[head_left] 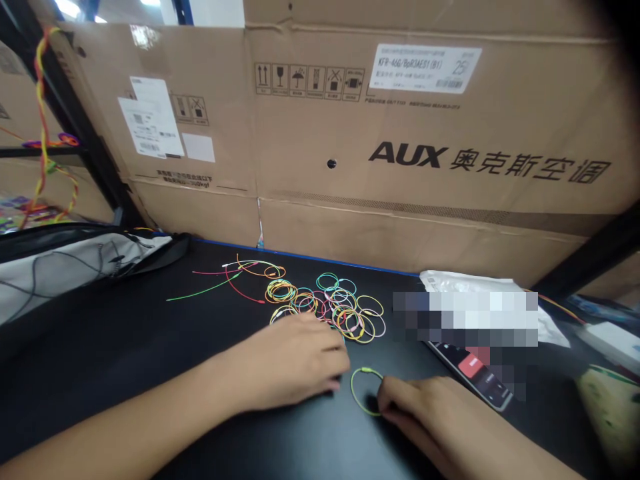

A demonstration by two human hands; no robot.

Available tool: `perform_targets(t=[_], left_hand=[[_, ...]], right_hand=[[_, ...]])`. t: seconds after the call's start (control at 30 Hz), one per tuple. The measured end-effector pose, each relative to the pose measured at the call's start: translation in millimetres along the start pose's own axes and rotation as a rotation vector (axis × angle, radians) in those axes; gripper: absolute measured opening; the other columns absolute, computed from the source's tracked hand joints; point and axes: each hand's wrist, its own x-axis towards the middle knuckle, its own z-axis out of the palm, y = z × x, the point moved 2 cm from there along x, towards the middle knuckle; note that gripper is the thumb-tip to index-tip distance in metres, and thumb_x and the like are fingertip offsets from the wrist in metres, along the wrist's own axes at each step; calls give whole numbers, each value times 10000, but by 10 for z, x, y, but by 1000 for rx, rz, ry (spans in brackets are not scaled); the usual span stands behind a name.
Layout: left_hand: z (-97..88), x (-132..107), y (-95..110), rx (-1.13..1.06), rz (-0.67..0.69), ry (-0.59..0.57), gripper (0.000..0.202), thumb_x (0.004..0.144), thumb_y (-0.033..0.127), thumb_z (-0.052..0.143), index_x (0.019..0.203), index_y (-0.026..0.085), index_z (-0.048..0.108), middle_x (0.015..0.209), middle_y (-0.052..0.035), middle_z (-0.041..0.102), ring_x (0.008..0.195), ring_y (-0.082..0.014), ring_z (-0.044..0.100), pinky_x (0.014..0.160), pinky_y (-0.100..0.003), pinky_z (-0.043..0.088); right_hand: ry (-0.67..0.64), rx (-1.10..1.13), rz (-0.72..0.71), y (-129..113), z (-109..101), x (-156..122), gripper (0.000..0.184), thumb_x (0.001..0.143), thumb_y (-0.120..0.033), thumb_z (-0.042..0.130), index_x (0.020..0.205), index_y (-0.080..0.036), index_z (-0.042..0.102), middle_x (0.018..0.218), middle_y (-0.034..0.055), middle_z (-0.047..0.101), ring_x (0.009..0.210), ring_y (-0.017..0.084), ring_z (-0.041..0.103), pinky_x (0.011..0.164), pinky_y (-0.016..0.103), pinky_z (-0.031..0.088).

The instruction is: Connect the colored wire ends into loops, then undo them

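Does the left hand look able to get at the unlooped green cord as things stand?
Probably yes: black tabletop lies between the left hand and the green cord, with nothing seen blocking the way; the cluster of loops sits off to the right.

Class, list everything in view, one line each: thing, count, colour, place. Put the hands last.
Closed loops: many, too overlapped to count; mixed colours; table centre
Lime loop: one; yellow-green; at the right hand
Open wires: about five; mixed colours; left of the loops
Tabletop: one; black; under everything
Phone: one; dark screen; right
Package: one; white; behind the phone
Bag: one; grey and black; left
Cardboard: brown; behind the table; white labels on it
Cord: one; red-yellow; hanging far left
Frame posts: black; both sides
Unclear items: far right
Left hand: one; bare; beside the loops
Right hand: one; bare; pinching the lime loop
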Motion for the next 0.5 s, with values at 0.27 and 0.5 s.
perform_targets(t=[0.27,0.5], left_hand=[[98,30,207,102,117,-8,53,955,163,691,920,193,717,1025,-38,738,939,-183,664,799,-310,483],[210,25,152,59,106,17,87,953,274,720,1023,232,752,1026,-20,735,911,-184,654,770,-316,468]], right_hand=[[58,81,111,64,-69,45,72,987,-282,639,1047,-248,659,693,-11,680,581,198,637,562,283,389],[55,101,176,1,41,67,70,939,-222,676,1000,-256,668,653,-32,642,579,191,619,549,273,350]])
